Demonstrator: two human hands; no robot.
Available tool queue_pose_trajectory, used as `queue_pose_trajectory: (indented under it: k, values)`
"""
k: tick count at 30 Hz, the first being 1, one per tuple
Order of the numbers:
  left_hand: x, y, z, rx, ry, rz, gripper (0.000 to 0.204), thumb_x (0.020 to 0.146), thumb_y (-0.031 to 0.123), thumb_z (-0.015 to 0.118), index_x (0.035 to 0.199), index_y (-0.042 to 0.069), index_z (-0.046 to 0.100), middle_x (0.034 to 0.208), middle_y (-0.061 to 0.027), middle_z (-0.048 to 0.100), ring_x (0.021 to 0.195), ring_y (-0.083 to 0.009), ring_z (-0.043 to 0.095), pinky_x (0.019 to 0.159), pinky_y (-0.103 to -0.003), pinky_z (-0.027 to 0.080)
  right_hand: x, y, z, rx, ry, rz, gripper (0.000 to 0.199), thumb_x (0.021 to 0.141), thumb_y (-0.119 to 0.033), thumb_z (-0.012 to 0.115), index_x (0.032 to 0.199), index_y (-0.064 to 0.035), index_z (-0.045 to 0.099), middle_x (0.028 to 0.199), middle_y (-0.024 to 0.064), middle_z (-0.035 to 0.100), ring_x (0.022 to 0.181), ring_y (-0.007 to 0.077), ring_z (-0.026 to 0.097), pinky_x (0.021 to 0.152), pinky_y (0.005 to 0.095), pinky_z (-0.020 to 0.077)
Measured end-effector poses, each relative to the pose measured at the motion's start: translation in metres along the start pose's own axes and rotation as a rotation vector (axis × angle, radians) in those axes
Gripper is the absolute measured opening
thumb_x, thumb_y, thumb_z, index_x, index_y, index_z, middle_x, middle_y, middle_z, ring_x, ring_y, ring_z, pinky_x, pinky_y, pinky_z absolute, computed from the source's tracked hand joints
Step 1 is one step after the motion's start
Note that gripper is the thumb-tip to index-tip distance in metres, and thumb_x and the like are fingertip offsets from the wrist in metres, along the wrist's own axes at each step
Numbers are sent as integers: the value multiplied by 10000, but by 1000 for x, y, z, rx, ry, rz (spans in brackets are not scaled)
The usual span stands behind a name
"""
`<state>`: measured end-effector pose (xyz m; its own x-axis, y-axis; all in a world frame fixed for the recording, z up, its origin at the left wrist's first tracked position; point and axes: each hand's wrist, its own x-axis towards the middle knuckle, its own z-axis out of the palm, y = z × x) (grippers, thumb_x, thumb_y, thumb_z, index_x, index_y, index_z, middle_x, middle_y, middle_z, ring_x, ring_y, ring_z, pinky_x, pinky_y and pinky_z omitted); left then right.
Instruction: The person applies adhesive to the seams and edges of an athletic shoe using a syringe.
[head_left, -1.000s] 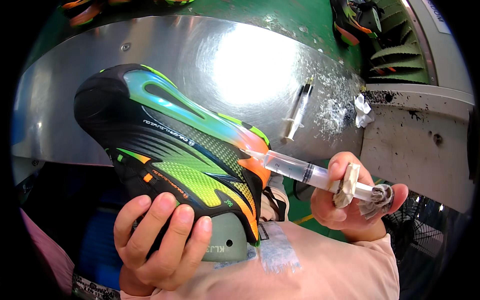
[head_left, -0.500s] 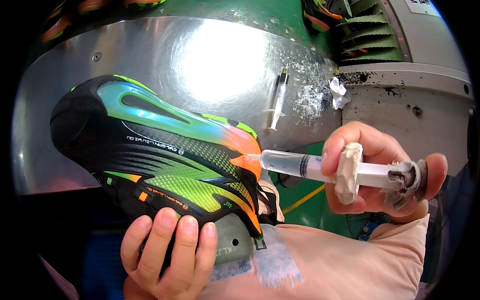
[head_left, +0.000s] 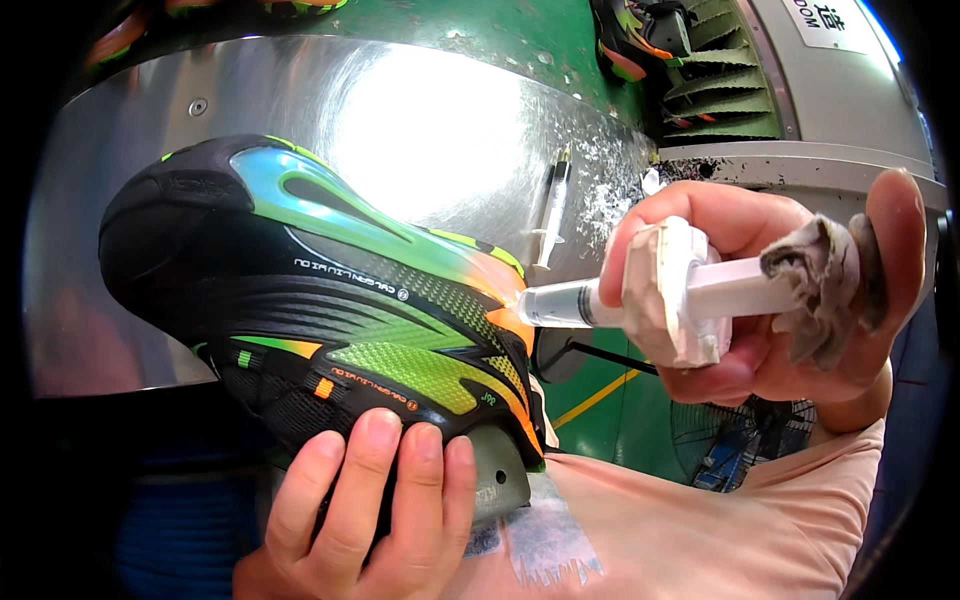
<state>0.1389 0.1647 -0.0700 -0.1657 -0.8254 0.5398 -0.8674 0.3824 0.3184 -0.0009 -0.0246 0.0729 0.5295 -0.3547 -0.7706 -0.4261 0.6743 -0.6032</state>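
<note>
My left hand (head_left: 365, 510) grips a sports shoe (head_left: 320, 320) from below, sole turned up toward me. The sole is black with green, blue and orange patches. My right hand (head_left: 790, 290) holds a plastic syringe (head_left: 640, 295) with a wrapped flange and a cloth-padded plunger under my thumb. The syringe tip touches the orange edge of the sole at the shoe's right end. The shoe sits on a grey last whose end shows under my left fingers.
A curved shiny metal table (head_left: 420, 150) lies behind the shoe. A second syringe (head_left: 552, 210) rests on it beside white crumbs. A grey machine with slatted vents (head_left: 740, 80) stands at the upper right. A fan (head_left: 730, 440) sits on the green floor below.
The shoe and both hands have come closer to the camera. My right hand has risen, and the syringe tip stays at the sole's orange edge.
</note>
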Motion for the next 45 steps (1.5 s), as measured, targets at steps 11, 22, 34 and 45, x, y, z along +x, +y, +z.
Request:
queue_pose_trajectory:
  k: [11, 22, 34, 45]
  values:
    - [10, 7, -11, -58, 72, 4, 176, 802, 20, 598, 947, 36, 695, 1013, -111, 648, 984, -281, 619, 825, -363, 504, -6, 17, -15, 80, -51, -113, 1120, 677, -874, 372, 1151, 141, 390, 789, 111, 489, 513, 96, 404, 437, 226, 345]
    - [7, 2, 12, 21, 90, 33, 150, 792, 119, 630, 930, 68, 658, 967, -60, 613, 947, -239, 621, 796, -376, 498, -11, 11, 3, -165, 81, -97, 778, 743, -584, 579, 1103, 91, 440, 816, 118, 524, 538, 108, 468, 451, 227, 379]
    - [16, 9, -13, -27, 49, -108, 175, 805, 27, 576, 932, 46, 695, 1013, -115, 652, 986, -278, 614, 826, -367, 500, -24, 60, -11, -548, 41, -281, 926, 675, -675, 672, 1088, 130, 480, 911, 107, 591, 688, 64, 558, 616, 170, 451]
    - [18, 12, -16, 108, -97, -88, 243, 734, 81, 624, 959, -11, 624, 1029, -176, 603, 959, -356, 600, 792, -470, 491, 21, 141, -69, 44, -475, -748, 1116, 640, -795, 550, 1159, 183, 409, 935, 117, 551, 732, 91, 500, 618, 210, 404]
